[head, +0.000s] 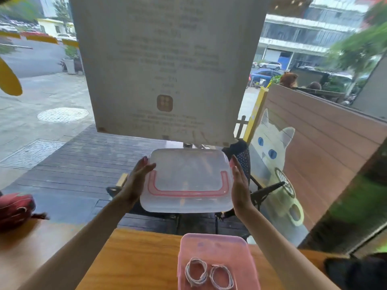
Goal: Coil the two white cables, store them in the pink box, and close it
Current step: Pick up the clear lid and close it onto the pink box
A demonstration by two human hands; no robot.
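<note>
The pink box (pixel 215 248) stands open on the wooden table (pixel 134 260) at the bottom of the view. Two coiled white cables lie side by side inside it, the left coil (pixel 196 271) and the right coil (pixel 221 276). A translucent lid (pixel 188 181) with a pink seal strip is lifted in the air above and beyond the box. My left hand (pixel 138 178) presses flat against the lid's left edge. My right hand (pixel 239 185) presses flat against its right edge. The fingers of both hands are straight.
A window rises right behind the table, with a large paper notice (pixel 167 65) and a cat sticker (pixel 274 147) on the glass. A red bag (pixel 15 208) sits at the table's left end. A dark object (pixel 356 273) lies at the right.
</note>
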